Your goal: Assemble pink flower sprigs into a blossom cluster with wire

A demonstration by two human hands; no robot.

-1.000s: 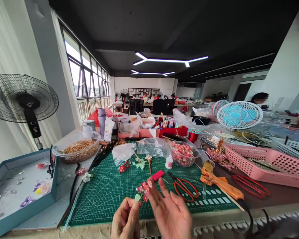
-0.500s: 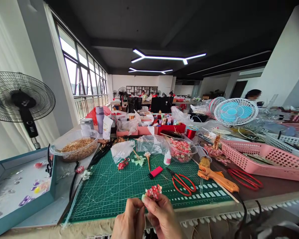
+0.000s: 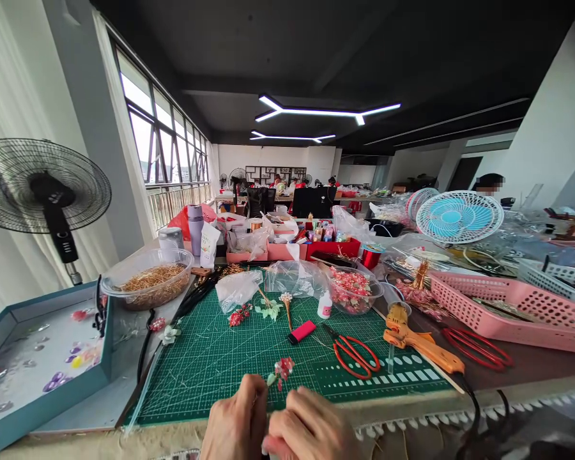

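My left hand (image 3: 237, 418) is closed at the front edge of the green cutting mat (image 3: 196, 370), fingers pinched together. Just above its fingertips stands a small sprig of red flowers (image 3: 283, 368) with a pale green leaf; the stem runs down between my hands and is mostly hidden. My right hand (image 3: 311, 425) is curled beside the left, its fingers pressed together below the flowers. What lies inside its fingers cannot be seen. Red-handled scissors (image 3: 354, 358) and a pink lighter (image 3: 301, 332) lie on the mat beyond my hands.
An orange glue gun (image 3: 421, 345) lies right of the mat, near a pink basket (image 3: 489, 319). A bowl of red flowers (image 3: 352, 291), a small glue bottle (image 3: 324, 305) and plastic bags sit behind. At left are a bowl of golden wires (image 3: 151, 284) and a teal box (image 3: 43, 409).
The red sprig has tilted left and now stands above my left hand. My right hand has moved off the flower head and down, its fingers curled lower. The view has shifted slightly.
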